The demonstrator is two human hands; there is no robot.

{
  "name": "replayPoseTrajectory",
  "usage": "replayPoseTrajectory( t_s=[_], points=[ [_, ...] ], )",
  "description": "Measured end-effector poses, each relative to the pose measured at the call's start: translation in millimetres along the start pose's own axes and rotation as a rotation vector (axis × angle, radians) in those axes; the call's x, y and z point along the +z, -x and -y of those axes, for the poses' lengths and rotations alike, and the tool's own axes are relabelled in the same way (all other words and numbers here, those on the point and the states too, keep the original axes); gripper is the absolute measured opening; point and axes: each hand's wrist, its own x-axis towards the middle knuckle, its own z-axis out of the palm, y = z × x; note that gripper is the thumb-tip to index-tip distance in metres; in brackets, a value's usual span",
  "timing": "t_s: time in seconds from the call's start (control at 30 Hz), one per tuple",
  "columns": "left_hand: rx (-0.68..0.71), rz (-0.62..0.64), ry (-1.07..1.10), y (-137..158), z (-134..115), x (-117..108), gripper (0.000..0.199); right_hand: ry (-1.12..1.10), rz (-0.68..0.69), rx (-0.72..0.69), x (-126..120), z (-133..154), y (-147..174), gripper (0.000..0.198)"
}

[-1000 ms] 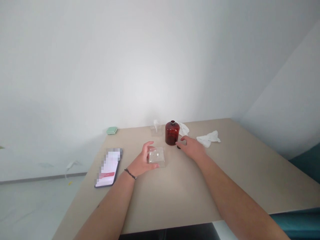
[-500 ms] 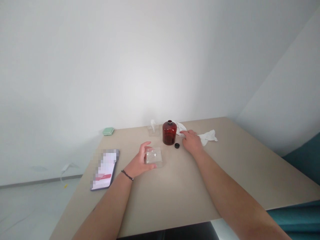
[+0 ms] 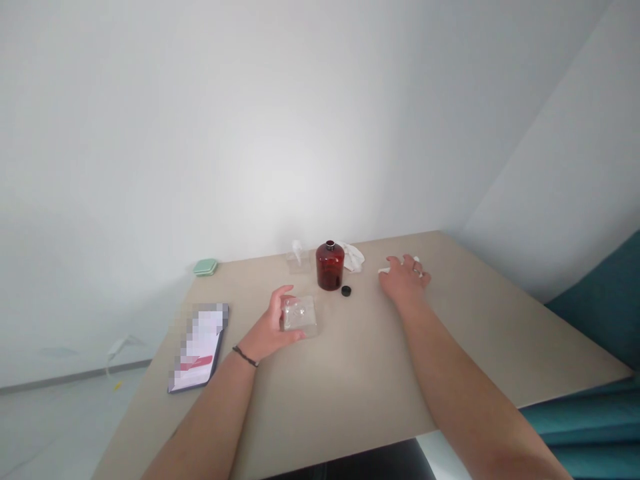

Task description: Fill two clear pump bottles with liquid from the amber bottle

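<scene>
My left hand (image 3: pixel 271 327) is wrapped round the near-left side of a clear square container (image 3: pixel 301 315) on the table, thumb in front and fingers behind. My right hand (image 3: pixel 404 280) lies over a crumpled white tissue (image 3: pixel 383 271), its fingers spread and bent; most of that tissue is hidden under the hand. Between the hands and farther back stands a dark red-brown bottle (image 3: pixel 329 268), upright with its neck uncovered. A small black cap (image 3: pixel 346 291) lies beside its base. Behind the bottle, another white tissue (image 3: pixel 353 257) is partly hidden.
A second clear container (image 3: pixel 299 265) with a white pump-like piece stands near the wall. A green case (image 3: pixel 205 267) sits at the back left corner. A phone (image 3: pixel 200 350) with a lit screen lies left of my forearm. Teal cloth (image 3: pixel 575 427) hangs at the right.
My right hand has moved right, from beside the bottle onto the right-hand tissue. My left hand keeps hold of the clear container. The whole view has shifted slightly.
</scene>
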Motion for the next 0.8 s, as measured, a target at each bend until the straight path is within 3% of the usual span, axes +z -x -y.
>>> replayPoseTrajectory(
  t_s=[0.13,0.23,0.37,0.47,0.63,0.73,0.8],
  points=[
    [0.007,-0.007,0.017,0,4,-1,0.098,0.068,0.146,0.017,1,-10,-4,0.047],
    [0.019,-0.013,0.006,-1,4,-1,0.099,0.091,0.176,-0.032,-1,-11,-5,0.043],
    [0.022,-0.019,0.028,-2,0,0,0.101,0.033,0.120,-0.043,-12,-9,-3,0.042],
    [0.021,-0.012,0.033,-3,-3,1,0.103,-0.073,-0.029,-0.070,-26,-5,2,0.038],
    [0.010,0.010,0.030,-3,-4,1,0.105,-0.512,-0.257,-0.234,-38,19,28,0.035],
    [0.009,0.015,0.012,-3,-5,1,0.104,-0.741,-0.182,-0.365,-30,45,57,0.033],
    [0.031,0.009,-0.004,-3,-4,2,0.104,-0.795,-0.029,-0.561,-22,65,76,0.024]
  ],
)
